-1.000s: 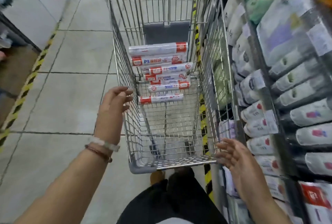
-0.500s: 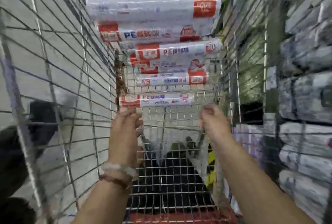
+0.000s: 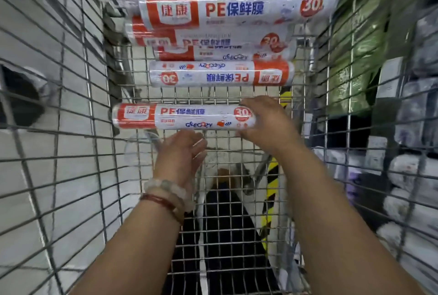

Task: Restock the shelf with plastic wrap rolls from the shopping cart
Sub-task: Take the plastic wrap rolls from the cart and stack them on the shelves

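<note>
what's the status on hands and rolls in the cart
Right hand grips nearest red-and-white plastic wrap roll. Left hand open below it. Nothing blocking.

Both arms extended forward; right hand [image 3: 265,121] fingers curled in grip; left hand [image 3: 182,150] open, fingers relaxed.

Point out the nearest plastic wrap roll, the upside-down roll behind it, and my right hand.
nearest plastic wrap roll [image 3: 180,117], head view, middle of its label.
upside-down roll [image 3: 220,77], head view, middle of its printed wrapper.
right hand [image 3: 267,120], head view, back of the hand.
</note>
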